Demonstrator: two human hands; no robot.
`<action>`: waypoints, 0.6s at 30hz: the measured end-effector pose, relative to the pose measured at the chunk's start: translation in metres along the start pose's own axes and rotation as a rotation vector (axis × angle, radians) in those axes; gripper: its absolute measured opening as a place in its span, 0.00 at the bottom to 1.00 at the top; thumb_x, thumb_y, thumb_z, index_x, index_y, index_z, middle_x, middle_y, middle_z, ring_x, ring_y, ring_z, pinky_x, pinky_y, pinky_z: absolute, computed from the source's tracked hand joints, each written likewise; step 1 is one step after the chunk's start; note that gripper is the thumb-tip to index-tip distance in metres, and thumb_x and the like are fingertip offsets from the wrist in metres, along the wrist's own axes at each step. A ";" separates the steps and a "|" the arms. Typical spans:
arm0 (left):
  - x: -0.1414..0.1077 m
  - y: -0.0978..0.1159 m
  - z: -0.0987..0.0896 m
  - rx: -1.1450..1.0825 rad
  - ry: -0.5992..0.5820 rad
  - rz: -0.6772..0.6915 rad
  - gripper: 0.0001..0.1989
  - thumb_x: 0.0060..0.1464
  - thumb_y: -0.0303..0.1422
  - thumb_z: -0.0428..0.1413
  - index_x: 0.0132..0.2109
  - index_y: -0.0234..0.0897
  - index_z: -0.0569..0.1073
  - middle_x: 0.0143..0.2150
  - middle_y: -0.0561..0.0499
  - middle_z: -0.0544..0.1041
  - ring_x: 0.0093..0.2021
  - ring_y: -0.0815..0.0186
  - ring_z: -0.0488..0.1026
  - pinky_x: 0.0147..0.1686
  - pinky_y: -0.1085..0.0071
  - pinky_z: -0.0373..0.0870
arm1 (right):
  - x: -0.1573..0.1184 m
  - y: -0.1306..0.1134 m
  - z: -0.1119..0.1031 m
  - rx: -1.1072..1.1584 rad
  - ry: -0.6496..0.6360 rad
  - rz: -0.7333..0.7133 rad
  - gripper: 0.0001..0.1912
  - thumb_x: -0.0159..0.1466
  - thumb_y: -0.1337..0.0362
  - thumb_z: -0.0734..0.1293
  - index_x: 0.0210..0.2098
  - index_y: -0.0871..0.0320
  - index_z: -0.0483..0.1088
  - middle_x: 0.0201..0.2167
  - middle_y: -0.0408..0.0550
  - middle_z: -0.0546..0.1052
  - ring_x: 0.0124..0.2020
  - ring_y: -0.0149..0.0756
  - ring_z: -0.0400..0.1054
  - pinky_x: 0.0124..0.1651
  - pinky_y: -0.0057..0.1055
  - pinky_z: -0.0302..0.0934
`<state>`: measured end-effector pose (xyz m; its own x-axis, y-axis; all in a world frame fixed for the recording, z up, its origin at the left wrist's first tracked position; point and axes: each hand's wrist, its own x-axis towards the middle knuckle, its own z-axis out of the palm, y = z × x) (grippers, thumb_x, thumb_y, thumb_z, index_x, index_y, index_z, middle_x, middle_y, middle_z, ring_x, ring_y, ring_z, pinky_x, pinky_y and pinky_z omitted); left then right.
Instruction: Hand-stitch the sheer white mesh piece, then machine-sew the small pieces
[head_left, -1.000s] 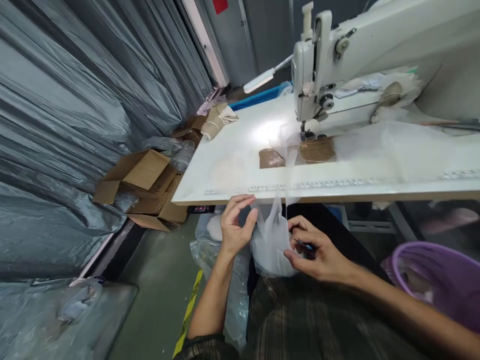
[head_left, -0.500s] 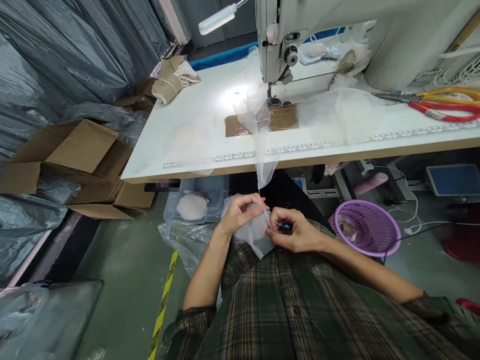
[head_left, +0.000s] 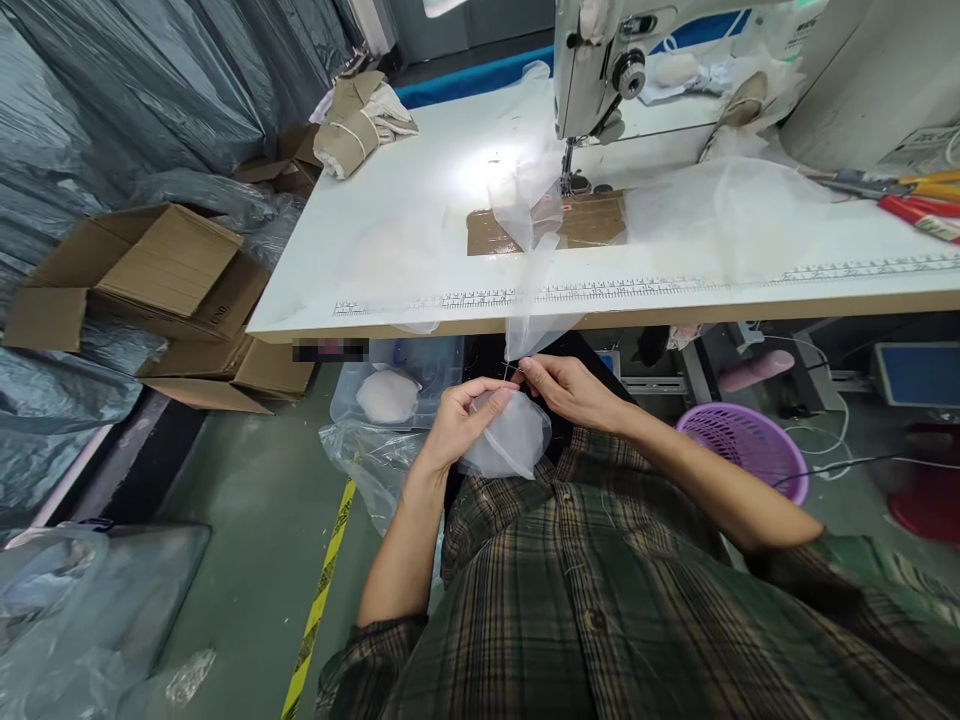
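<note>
My left hand (head_left: 466,420) pinches the upper edge of a piece of sheer white fabric (head_left: 510,442) that hangs over my lap. Just right of it, my right hand (head_left: 566,388) is closed around small thread snips, almost wholly hidden by the fingers. Its fingertips are at a thin thread (head_left: 508,368) running up from the held piece. Above, a strip of sheer white fabric (head_left: 536,285) drapes over the table edge and reaches back to the needle area of the sewing machine (head_left: 592,75).
The white sewing table (head_left: 397,240) carries a printed ruler along its front, red-handled scissors (head_left: 919,215) and a tied cloth bundle (head_left: 349,140). Below are a clear plastic bin (head_left: 439,365) with a white stack and a purple basket (head_left: 795,465). Cardboard boxes (head_left: 169,255) stand left.
My right hand has moved up from beside the held fabric to the thread below the draped strip. The held piece now hangs from my left hand alone. The view has shifted slightly.
</note>
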<state>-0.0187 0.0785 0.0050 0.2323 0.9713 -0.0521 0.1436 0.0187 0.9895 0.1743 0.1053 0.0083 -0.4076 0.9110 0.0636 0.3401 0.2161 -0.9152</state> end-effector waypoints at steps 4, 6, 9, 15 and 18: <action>0.001 0.001 -0.004 0.106 -0.021 0.054 0.15 0.56 0.42 0.61 0.43 0.35 0.82 0.43 0.45 0.83 0.42 0.61 0.78 0.42 0.70 0.71 | 0.004 0.000 0.002 -0.049 0.062 -0.004 0.29 0.70 0.45 0.54 0.28 0.60 0.70 0.18 0.40 0.64 0.21 0.28 0.55 0.29 0.29 0.48; 0.002 0.003 -0.005 0.142 -0.034 0.076 0.14 0.57 0.41 0.60 0.43 0.35 0.82 0.42 0.45 0.83 0.43 0.61 0.78 0.43 0.70 0.71 | -0.002 0.004 0.001 -0.039 0.051 0.022 0.28 0.70 0.46 0.54 0.31 0.60 0.71 0.19 0.39 0.64 0.21 0.28 0.55 0.28 0.29 0.47; 0.001 0.008 -0.005 0.181 -0.074 0.089 0.13 0.58 0.41 0.59 0.41 0.35 0.81 0.41 0.46 0.83 0.42 0.62 0.78 0.44 0.70 0.71 | -0.014 0.010 -0.001 -0.037 -0.032 0.033 0.25 0.71 0.48 0.54 0.36 0.60 0.72 0.20 0.39 0.64 0.22 0.28 0.55 0.28 0.28 0.47; 0.001 0.014 -0.005 0.217 -0.156 0.079 0.12 0.59 0.40 0.58 0.38 0.34 0.79 0.38 0.47 0.82 0.39 0.64 0.76 0.41 0.71 0.70 | -0.023 0.012 0.000 -0.098 -0.091 -0.065 0.22 0.72 0.51 0.54 0.30 0.58 0.65 0.22 0.39 0.64 0.24 0.28 0.55 0.29 0.28 0.48; 0.002 0.015 -0.008 0.225 -0.191 0.059 0.13 0.59 0.40 0.58 0.35 0.34 0.78 0.33 0.49 0.79 0.34 0.66 0.73 0.37 0.73 0.68 | -0.020 0.009 0.000 -0.140 -0.096 -0.124 0.22 0.72 0.51 0.54 0.28 0.58 0.63 0.22 0.40 0.64 0.24 0.28 0.54 0.30 0.28 0.47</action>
<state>-0.0232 0.0825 0.0212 0.4204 0.9064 -0.0411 0.3294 -0.1103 0.9377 0.1850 0.0889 -0.0009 -0.5302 0.8382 0.1277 0.3939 0.3769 -0.8383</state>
